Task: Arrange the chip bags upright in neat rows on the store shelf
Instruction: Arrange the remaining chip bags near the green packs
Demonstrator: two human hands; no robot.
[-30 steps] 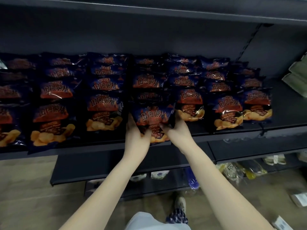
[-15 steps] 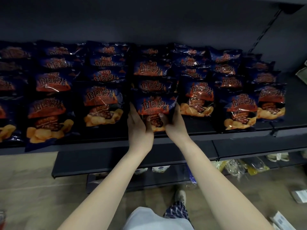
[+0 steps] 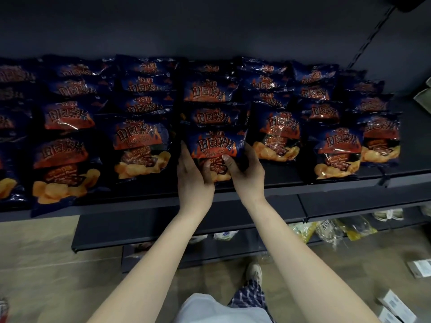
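Just above the middle of the frame, both hands are closing on one chip bag [image 3: 215, 145] at the front of the fourth row from the left. That front bag is sitting on the store shelf [image 3: 349, 183], its lower part covered by the fingers. The left hand [image 3: 194, 176] is pressing flat against the bag's left edge, with its thumb laid across the lower face. The right hand [image 3: 247, 172] is wrapping the right edge, thumb bent onto the printed front, so each hand is holding the same bag from its own side.

The bag's long axis is running from the shelf's front lip toward the back wall, leaning away from the camera like its neighbours. Directly behind it, higher in the frame, the row behind [image 3: 215, 116] is overlapping bag on bag toward the back. The front bag is lying between the two palms, a little beyond them and higher in the frame, so neither hand is clearly nearer.

My judgement is that the coming move turns on this fore-and-aft line: the bag needs to be tipped or slid straight back against the one behind it, keeping it square between the left-hand row [image 3: 140, 145] and the right-hand row [image 3: 278, 136], each just beside it.
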